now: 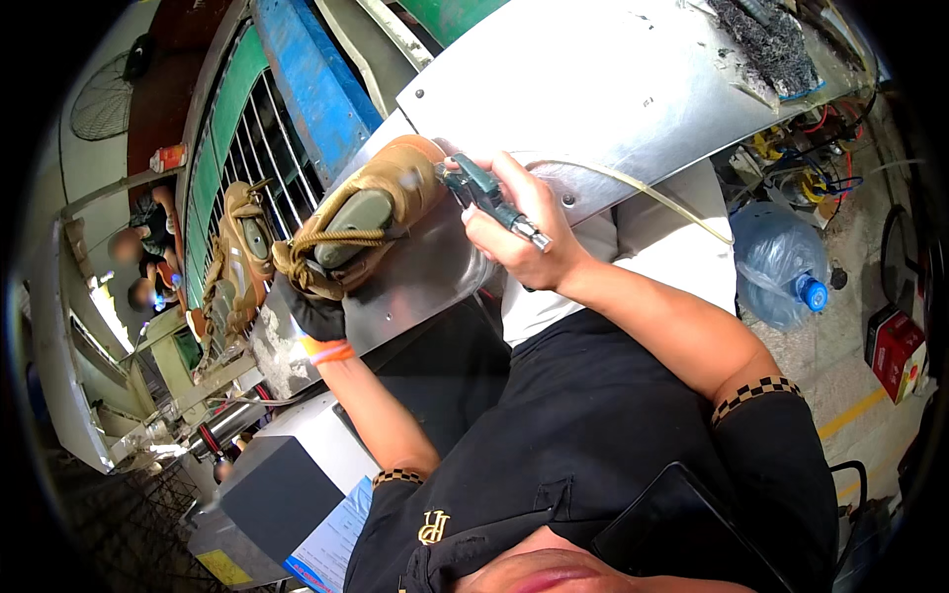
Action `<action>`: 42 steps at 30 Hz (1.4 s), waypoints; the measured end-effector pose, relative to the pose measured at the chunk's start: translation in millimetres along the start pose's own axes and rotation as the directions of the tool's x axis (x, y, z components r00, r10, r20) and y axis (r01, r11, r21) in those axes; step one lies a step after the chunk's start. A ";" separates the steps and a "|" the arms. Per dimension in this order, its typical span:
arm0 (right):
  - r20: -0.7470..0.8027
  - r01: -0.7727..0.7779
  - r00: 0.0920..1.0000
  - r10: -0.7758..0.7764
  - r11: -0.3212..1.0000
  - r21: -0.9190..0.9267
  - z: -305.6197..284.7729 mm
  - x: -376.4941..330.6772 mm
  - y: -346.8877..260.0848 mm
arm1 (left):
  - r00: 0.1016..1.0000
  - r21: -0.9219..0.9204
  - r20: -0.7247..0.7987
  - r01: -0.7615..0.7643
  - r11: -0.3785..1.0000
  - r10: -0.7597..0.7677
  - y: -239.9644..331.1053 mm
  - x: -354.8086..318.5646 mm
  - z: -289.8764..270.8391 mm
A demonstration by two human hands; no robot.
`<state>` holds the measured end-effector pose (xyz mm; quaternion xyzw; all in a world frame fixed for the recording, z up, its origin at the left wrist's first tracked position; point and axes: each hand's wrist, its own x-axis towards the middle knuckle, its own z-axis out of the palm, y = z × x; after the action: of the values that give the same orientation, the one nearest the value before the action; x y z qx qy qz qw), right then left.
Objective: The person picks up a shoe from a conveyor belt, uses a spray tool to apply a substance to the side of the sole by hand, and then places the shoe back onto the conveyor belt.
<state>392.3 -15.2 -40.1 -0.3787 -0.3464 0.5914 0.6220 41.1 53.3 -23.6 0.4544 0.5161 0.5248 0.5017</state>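
Note:
My left hand (pixel 314 314), in a black glove with an orange cuff, grips a tan lace-up boot (pixel 374 208) from below and holds it over the metal bench (pixel 593 89). The boot's olive tongue and brown laces face up. My right hand (pixel 519 232) is bare and closed on a dark green hand tool (pixel 489 198) with a silver end. The tool's front tip touches the side of the boot near its toe.
More tan boots (pixel 237 262) sit on a green wire-rack conveyor (pixel 252 148) at the left. A thin hose (pixel 643 193) runs across the bench. A blue water bottle (pixel 786 272) and a red box (pixel 895 351) lie on the floor at right. Other people (pixel 148 247) sit far left.

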 end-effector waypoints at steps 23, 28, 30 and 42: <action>0.110 -0.013 0.994 0.023 0.996 -0.093 0.8 -15.9 6.5 | 0.625 -0.165 0.179 0.780 0.603 -0.760 11.2 -177.4 94.2; 0.198 -0.189 0.964 0.177 0.981 0.042 -13.0 -25.7 -7.2 | 0.563 -0.290 0.355 0.825 0.485 -0.746 8.3 -172.7 117.5; 0.204 -0.175 0.963 0.174 0.984 -0.010 -19.7 -32.0 -14.2 | 0.538 -0.291 0.405 0.842 0.454 -0.739 8.5 -169.7 128.9; 0.162 -0.485 0.867 0.471 0.872 0.060 -62.8 -45.3 -83.0 | 0.371 -0.068 0.704 0.884 0.462 -0.606 -9.1 -144.2 211.9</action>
<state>484.1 -65.3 4.0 -0.3785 -0.2553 0.7688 0.4478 264.5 -72.4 -15.3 0.1710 0.3504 0.1589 0.9070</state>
